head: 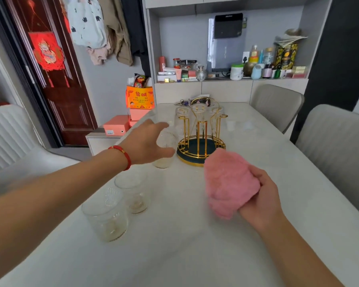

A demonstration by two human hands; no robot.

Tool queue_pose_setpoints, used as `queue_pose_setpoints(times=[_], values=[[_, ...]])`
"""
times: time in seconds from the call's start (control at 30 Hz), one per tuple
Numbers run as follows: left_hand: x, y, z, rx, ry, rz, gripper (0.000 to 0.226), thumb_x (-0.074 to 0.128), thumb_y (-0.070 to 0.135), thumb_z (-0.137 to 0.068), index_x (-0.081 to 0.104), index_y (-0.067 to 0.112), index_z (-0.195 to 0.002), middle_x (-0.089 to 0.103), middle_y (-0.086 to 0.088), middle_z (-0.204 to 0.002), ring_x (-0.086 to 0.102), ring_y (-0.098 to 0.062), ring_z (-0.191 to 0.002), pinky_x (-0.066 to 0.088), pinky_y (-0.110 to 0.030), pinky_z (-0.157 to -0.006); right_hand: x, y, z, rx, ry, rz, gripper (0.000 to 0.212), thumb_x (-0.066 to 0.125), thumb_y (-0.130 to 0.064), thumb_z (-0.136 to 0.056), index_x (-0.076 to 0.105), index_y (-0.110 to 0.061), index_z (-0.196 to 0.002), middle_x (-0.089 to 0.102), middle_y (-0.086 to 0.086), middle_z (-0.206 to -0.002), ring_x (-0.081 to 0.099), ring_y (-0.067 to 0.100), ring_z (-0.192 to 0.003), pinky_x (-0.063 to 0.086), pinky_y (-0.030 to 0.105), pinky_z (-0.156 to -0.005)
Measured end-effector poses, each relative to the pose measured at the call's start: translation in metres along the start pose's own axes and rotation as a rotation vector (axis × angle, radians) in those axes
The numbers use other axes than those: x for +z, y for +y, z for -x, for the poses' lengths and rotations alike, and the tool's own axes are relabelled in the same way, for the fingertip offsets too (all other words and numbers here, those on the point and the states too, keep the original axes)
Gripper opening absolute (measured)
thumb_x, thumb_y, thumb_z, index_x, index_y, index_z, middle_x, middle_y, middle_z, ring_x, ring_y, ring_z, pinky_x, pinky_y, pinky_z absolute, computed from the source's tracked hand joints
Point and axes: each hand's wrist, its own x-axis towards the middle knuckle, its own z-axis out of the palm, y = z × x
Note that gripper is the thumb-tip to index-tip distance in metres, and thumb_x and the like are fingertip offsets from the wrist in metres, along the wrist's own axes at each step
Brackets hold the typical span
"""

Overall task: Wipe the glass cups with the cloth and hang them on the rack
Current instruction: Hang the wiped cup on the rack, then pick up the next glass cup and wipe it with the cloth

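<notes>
My left hand (147, 141) reached forward with fingers spread and only loosely curved, thumb low, arriving at the side of a ribbed glass cup (165, 149); whether the fingers had made contact I could not tell, and they had not closed round it. My right hand (259, 195) gripped a bunched pink cloth (229, 183), the fabric projecting ahead of the knuckles above the table (195, 255).

Behind the left wrist, nearer to me, stood two further glass cups, one (133, 191) ahead of the other (106, 216), both upright and unwiped as far as I could judge. Just beyond the cloth, and immediately right of the reached-for cup, stood the gold wire rack (199, 139) on its dark round base; three cups (198, 114) appeared to hang inverted on its far pegs, while the near pegs showed bare.

Handling, as judged: the cup looked thin-walled, rigid, light and breakable, its smooth rim likely slippery, its ribbing offering some purchase. I would take it round the mid-body, thumb opposite fingers, leaving the mouth free for the cloth. The cloth seemed soft, plush and compliant, suited to pushing inside the cup.
</notes>
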Motion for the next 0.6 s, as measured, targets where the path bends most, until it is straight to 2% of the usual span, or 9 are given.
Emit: queue_pose_setpoints(times=[0.1,0.17,0.2,0.23,0.3,0.4,0.47,0.53,0.6], values=[[0.0,0.043,0.023,0.04,-0.042,0.323,0.068,0.075,0.046,-0.087,0.052,0.027,-0.148,0.06,-0.003,-0.119,0.06,-0.021,-0.104,0.05,-0.029,-0.082,0.004,-0.005,0.002,-0.066,-0.089,-0.029,0.039,0.045,-0.033,-0.101,0.068,-0.013,-0.126,0.069,0.007,-0.127,0.065,0.026,-0.117,0.044,0.045,-0.106],[0.02,0.07,0.039,0.059,-0.117,0.594,0.035,0.074,0.038,-0.09,0.067,0.037,-0.124,0.067,0.009,-0.104,0.064,-0.016,-0.096,0.055,-0.029,-0.08,0.01,-0.001,0.006,-0.088,-0.162,0.057,0.047,0.039,-0.035,-0.103,0.061,-0.012,-0.137,0.062,0.009,-0.14,0.057,0.027,-0.13,0.039,0.047,-0.112],[0.035,0.079,0.045,0.053,-0.124,0.713,0.027,0.074,0.034,-0.091,0.067,0.044,-0.114,0.066,0.016,-0.097,0.064,-0.011,-0.09,0.054,-0.025,-0.077,0.012,0.003,0.007,-0.095,-0.196,0.131,0.049,0.036,-0.034,-0.104,0.06,-0.011,-0.139,0.06,0.01,-0.143,0.055,0.027,-0.134,0.039,0.047,-0.113],[0.05,0.086,0.048,0.032,-0.102,0.81,0.031,0.075,0.033,-0.09,0.063,0.048,-0.113,0.064,0.019,-0.095,0.063,-0.008,-0.089,0.053,-0.024,-0.073,0.012,0.007,0.008,-0.1,-0.212,0.213,0.05,0.032,-0.033,-0.104,0.059,-0.011,-0.141,0.058,0.01,-0.146,0.052,0.026,-0.137,0.037,0.047,-0.114],[0.079,0.091,0.051,-0.118,0.001,1.0,0.045,0.079,0.035,-0.086,0.057,0.044,-0.125,0.061,0.016,-0.109,0.062,-0.007,-0.1,0.053,-0.025,-0.078,0.011,0.014,0.009,-0.111,-0.227,0.301,0.052,0.032,-0.036,-0.103,0.054,-0.013,-0.144,0.057,0.009,-0.147,0.049,0.026,-0.14,0.031,0.047,-0.119],[0.106,0.095,0.051,-0.326,0.144,1.247,0.059,0.085,0.045,-0.078,0.055,0.041,-0.129,0.066,0.0,-0.117,0.066,-0.017,-0.105,0.058,-0.036,-0.083,0.006,0.019,0.005,-0.094,-0.226,0.299,0.057,0.036,-0.043,-0.099,0.051,-0.016,-0.147,0.058,0.006,-0.146,0.047,0.022,-0.142,0.026,0.045,-0.122],[0.113,0.097,0.049,-0.396,0.212,1.385,0.062,0.088,0.047,-0.075,0.055,0.038,-0.128,0.069,-0.006,-0.114,0.071,-0.023,-0.1,0.06,-0.039,-0.076,0.002,0.022,0.001,-0.127,-0.236,0.3,0.057,0.027,-0.043,-0.105,0.045,-0.016,-0.151,0.05,-0.001,-0.154,0.041,0.017,-0.146,0.023,0.041,-0.123],[0.117,0.096,0.046,-0.444,0.25,1.497,0.071,0.09,0.053,-0.067,0.054,0.033,-0.125,0.072,-0.01,-0.111,0.074,-0.027,-0.096,0.063,-0.041,-0.075,0.002,0.023,-0.003,-0.125,-0.221,0.254,0.06,0.022,-0.046,-0.107,0.05,-0.01,-0.147,0.053,-0.003,-0.152,0.047,0.014,-0.141,0.037,0.038,-0.116],[0.121,0.093,0.046,-0.428,0.263,1.538,0.085,0.09,0.061,-0.056,0.053,0.026,-0.124,0.074,-0.008,-0.108,0.076,-0.02,-0.089,0.062,-0.034,-0.071,0.003,0.023,-0.005,-0.181,-0.155,0.3,0.057,0.041,-0.045,-0.102,0.065,0.0,-0.127,0.066,0.002,-0.137,0.06,0.016,-0.129,0.055,0.034,-0.097]])
